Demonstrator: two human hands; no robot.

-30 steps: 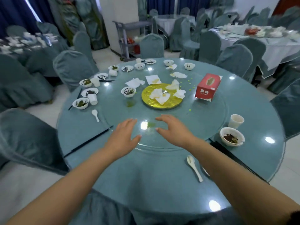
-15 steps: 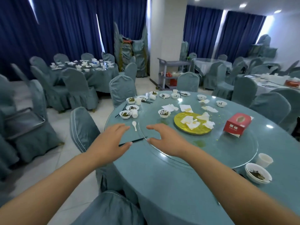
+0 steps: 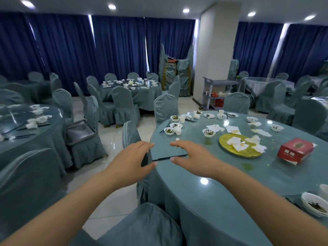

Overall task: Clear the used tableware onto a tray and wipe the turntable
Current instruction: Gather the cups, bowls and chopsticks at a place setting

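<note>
Both hands, left hand (image 3: pixel 132 161) and right hand (image 3: pixel 190 157), are hovering spread and empty; the tray (image 3: pixel 79 132) is lying on a chair, well apart from the worktop (image 3: pixel 204 192). Fetching it appears next, tableware uncleared.

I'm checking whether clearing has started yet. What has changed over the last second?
The view has swung left, off the table and toward the room. Both hands, left hand and right hand, have come along, open, and now hover at the table's left edge over the chopsticks. Nothing taken or let go; the gold plate and tissue box are unmoved.
</note>
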